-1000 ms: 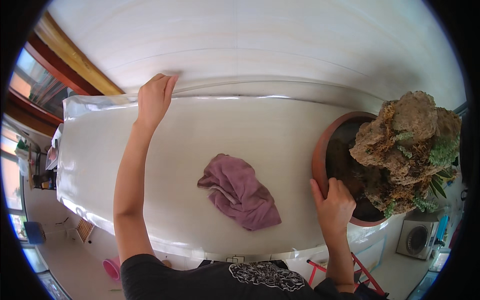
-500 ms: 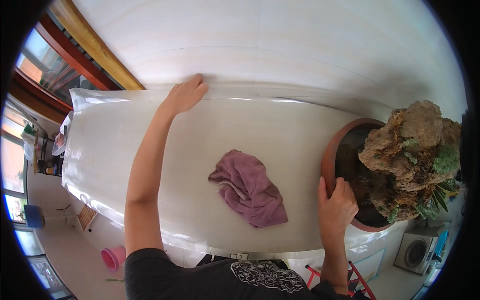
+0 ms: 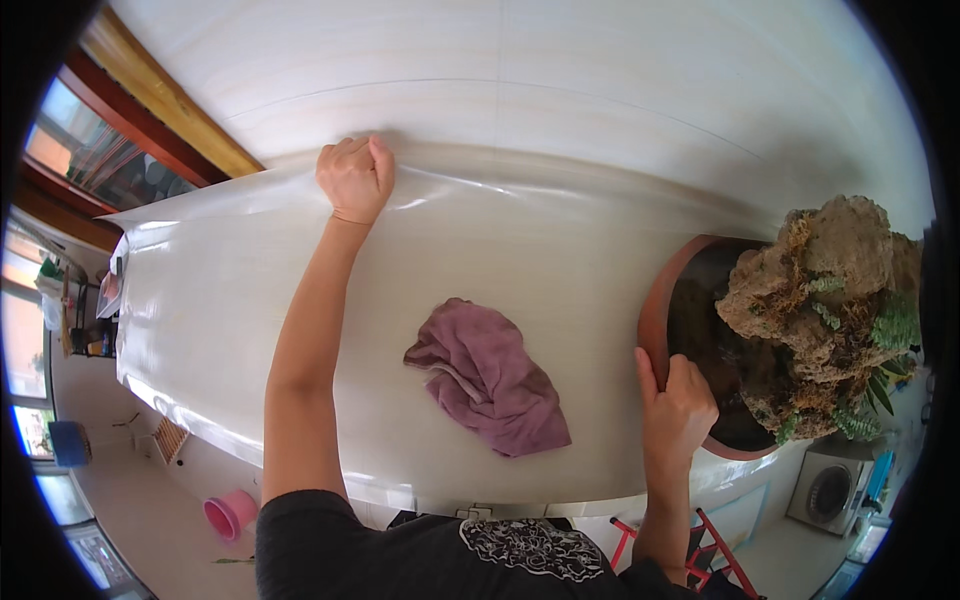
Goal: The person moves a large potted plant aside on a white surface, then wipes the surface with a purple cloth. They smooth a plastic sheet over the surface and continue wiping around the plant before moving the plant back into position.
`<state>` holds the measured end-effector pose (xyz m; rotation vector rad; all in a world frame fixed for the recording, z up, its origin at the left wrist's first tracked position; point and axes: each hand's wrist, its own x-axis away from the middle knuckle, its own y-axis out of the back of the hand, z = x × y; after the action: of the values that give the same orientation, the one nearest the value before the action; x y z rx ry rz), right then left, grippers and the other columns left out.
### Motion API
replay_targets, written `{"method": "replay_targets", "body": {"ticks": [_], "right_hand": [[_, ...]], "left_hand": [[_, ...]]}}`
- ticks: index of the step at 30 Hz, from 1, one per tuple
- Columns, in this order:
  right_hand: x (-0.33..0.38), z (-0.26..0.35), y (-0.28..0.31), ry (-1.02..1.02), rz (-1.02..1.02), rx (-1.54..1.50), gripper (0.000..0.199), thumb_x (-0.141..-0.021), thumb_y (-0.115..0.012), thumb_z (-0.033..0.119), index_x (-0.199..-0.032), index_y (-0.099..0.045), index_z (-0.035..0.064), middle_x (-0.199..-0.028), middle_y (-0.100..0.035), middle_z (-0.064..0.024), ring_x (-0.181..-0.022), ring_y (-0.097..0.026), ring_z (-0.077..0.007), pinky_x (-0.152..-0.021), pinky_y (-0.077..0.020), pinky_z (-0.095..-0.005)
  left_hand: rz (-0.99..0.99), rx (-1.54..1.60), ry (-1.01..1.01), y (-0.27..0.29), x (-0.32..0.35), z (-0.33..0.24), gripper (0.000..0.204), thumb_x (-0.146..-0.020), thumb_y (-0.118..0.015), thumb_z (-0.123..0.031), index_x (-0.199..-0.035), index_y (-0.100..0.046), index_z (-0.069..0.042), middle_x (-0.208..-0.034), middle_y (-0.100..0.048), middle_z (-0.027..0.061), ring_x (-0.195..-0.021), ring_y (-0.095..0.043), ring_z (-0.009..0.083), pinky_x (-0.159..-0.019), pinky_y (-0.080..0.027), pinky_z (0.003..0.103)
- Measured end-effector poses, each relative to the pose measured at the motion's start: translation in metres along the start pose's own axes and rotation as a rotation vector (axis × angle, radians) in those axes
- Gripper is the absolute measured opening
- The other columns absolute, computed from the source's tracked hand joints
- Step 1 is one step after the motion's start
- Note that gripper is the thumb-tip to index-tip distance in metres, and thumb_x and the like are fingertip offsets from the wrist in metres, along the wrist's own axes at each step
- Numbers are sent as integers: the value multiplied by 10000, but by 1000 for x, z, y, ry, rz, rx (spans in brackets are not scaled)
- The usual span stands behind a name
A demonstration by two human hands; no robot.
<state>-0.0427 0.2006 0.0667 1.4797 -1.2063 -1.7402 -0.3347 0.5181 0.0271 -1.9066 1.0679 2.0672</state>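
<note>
My left hand (image 3: 356, 178) is closed at the table's far edge by the wall, gripping the raised edge of a clear plastic table cover (image 3: 240, 290). Creases fan out through the film beside this fist. On the right, my right hand (image 3: 680, 410) is clamped on the rim of a round brown basin (image 3: 655, 310), its thumb along the outside and the fingers over the inner side. In the basin, dark inside, stands a rugged rock (image 3: 815, 290) with moss and small green plants. A crumpled purple cloth (image 3: 490, 380) lies between my two arms, touched by neither hand.
A pale wall (image 3: 430, 60) rises behind the table. At the far left is a window with a red-brown frame (image 3: 120, 110). Below the table are a pink bucket (image 3: 230, 513), red metal legs (image 3: 720, 550) and a washing machine (image 3: 830, 490).
My left hand has moved left and turned into a fist, and the cover's far edge is pulled up with it. My right hand stays on the basin rim.
</note>
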Motion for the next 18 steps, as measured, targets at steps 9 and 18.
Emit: {"method": "replay_targets", "body": {"ticks": [9, 18], "right_hand": [[-1, -3, 4, -30, 49, -73, 413, -825, -728, 345, -671, -474, 58, -611, -486, -89, -535, -533, -272, -471, -421, -389], [-1, -5, 10, -3, 118, -102, 372, -797, -750, 309, -701, -490, 62, -653, -509, -79, -571, -540, -254, -497, -435, -366]], "left_hand": [[-106, 6, -124, -14, -21, 0, 422, -865, -514, -69, -463, -395, -116, -470, -419, 15, -426, -375, 199, -442, -248, 325], [-97, -88, -148, -22, -18, 6, 385, -888, -487, -51, -509, -459, -107, -499, -449, 15, -448, -426, 201, -455, -294, 325]]}}
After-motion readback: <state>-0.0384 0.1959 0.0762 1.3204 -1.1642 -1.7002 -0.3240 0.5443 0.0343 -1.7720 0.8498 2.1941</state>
